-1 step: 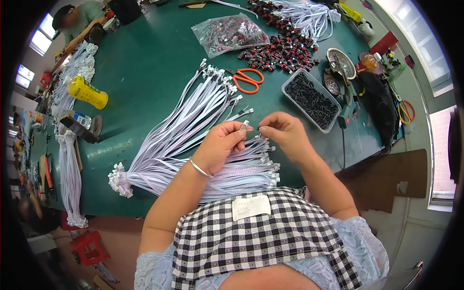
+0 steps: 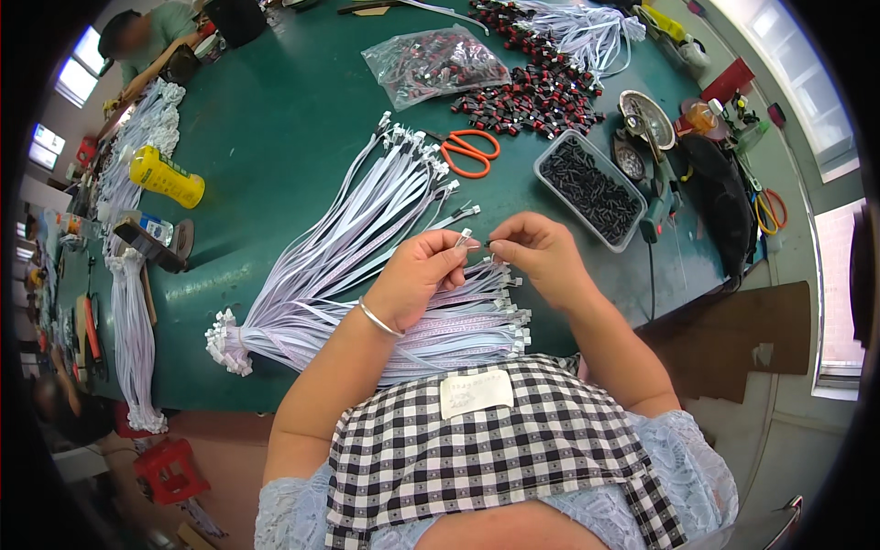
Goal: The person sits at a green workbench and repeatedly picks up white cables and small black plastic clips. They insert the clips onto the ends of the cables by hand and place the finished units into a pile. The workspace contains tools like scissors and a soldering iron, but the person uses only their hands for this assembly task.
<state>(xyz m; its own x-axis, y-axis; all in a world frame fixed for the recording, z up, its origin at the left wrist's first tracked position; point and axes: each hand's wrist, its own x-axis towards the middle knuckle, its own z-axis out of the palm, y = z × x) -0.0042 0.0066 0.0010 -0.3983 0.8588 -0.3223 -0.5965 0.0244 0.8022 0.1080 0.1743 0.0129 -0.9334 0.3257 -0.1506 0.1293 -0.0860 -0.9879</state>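
Note:
My left hand (image 2: 423, 270) pinches the white connector end of a flat white cable (image 2: 465, 236) between thumb and forefinger. Facing it, my right hand (image 2: 541, 252) holds a small black piece (image 2: 488, 244) in a pinch, close to the connector. Whether the two parts touch is too small to tell. Under my left hand and forearm lies a fanned bundle of white flat cables (image 2: 312, 284), tied near its left end. Several cables in the upper part of the fan have dark pieces near their tips.
A clear plastic tub (image 2: 591, 191) of small black pieces stands right of my hands. Orange-handled scissors (image 2: 470, 153) lie beyond them. Farther back are a bag (image 2: 435, 69) and a heap of black-and-red parts (image 2: 536, 96). A yellow bottle (image 2: 167, 176) lies left; another person (image 2: 156, 46) sits far left.
My right fingertips, with the small black piece, have shifted very slightly left toward the connector. Everything else looks the same.

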